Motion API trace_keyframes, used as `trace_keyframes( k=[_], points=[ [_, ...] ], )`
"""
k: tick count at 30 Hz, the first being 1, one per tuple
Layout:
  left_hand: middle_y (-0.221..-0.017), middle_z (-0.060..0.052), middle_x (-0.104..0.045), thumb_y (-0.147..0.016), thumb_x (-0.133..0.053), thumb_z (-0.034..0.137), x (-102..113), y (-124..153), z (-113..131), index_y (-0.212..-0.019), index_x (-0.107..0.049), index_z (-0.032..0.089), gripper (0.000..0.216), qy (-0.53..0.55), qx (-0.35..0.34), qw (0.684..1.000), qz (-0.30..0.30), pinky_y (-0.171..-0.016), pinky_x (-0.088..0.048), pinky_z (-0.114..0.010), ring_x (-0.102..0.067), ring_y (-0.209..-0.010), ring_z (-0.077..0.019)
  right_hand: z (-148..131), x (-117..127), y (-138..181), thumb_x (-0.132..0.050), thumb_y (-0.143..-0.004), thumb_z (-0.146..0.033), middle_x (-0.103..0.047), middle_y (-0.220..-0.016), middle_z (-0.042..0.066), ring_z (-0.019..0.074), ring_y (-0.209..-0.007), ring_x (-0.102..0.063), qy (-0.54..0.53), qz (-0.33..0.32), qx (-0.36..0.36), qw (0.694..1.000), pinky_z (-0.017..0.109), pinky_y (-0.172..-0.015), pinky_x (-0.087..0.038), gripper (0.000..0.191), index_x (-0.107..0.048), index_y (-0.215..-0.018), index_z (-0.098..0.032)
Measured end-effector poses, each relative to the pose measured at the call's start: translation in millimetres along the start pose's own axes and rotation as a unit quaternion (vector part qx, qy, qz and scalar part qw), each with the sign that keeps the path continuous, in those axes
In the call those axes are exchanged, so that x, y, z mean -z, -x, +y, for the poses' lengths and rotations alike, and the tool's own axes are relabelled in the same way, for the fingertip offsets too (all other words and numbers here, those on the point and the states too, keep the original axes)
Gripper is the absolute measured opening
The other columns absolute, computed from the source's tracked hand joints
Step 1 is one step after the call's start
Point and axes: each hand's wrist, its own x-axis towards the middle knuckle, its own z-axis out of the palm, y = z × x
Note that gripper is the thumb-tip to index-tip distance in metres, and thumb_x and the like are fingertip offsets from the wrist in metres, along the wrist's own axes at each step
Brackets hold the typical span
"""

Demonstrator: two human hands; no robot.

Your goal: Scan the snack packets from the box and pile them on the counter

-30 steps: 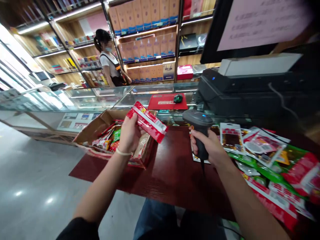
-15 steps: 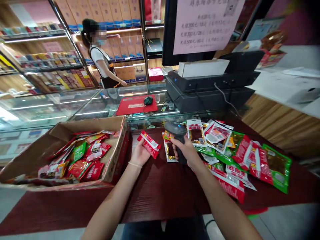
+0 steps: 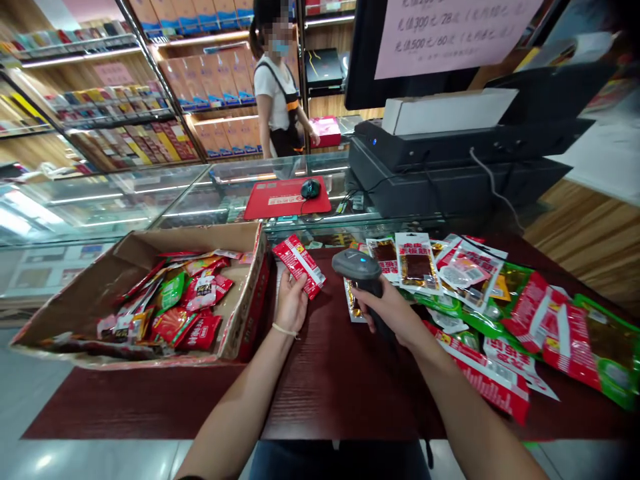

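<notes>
My left hand (image 3: 291, 301) grips a red snack packet (image 3: 300, 265) by its lower edge, with a white strip across the packet facing up. A dark barcode scanner (image 3: 357, 265) is in my right hand (image 3: 393, 308), fingers wrapped round its handle. The scanner's head points left toward the packet, a short gap apart from it. To the left stands an open cardboard box (image 3: 253, 293) with several colourful snack packets (image 3: 200, 293) inside. Right of my right hand lies a pile of snack packets, among them a white-and-brown packet (image 3: 419, 261) and a red packet (image 3: 485, 373).
Behind the brown table (image 3: 320, 393) runs a glass counter (image 3: 200, 193) with a red mouse pad (image 3: 260, 200) and a black mouse (image 3: 311, 189). A monitor (image 3: 363, 60) and a black cash drawer (image 3: 450, 190) stand at right. Beyond the counter is a person (image 3: 280, 87) in an apron.
The red packet in my left hand has been turned so its white strip shows more fully. My view has shifted lower and left. The person behind the counter has walked rightward.
</notes>
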Motion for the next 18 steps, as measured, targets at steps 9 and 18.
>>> trace_keyframes(
  k=[9,18],
  points=[
    [-0.095,0.003,-0.068,-0.072,-0.079,0.022,12,-11,0,-0.103,-0.06,0.024,0.037,0.04,-0.008,0.998,0.045,-0.08,-0.05,-0.023,-0.064,-0.083,-0.0094,9,-1,-1,-0.067,-0.081,-0.04,-0.052,-0.054,-0.01,0.011,-0.036,-0.047,0.106,-0.044,-0.015,0.993,0.021,-0.031,-0.041,0.045,-0.045,-0.118,-0.025],
    [-0.105,0.0,-0.068,-0.069,-0.079,0.016,12,-12,-4,-0.104,-0.056,0.025,0.042,0.041,-0.025,0.998,0.033,-0.096,-0.049,-0.033,-0.064,-0.102,-0.0148,17,-1,-3,-0.065,-0.082,-0.033,-0.052,-0.053,-0.008,0.0105,-0.035,-0.046,0.128,-0.051,-0.025,0.99,0.021,-0.03,-0.041,0.035,-0.05,-0.112,-0.024]
  ],
)
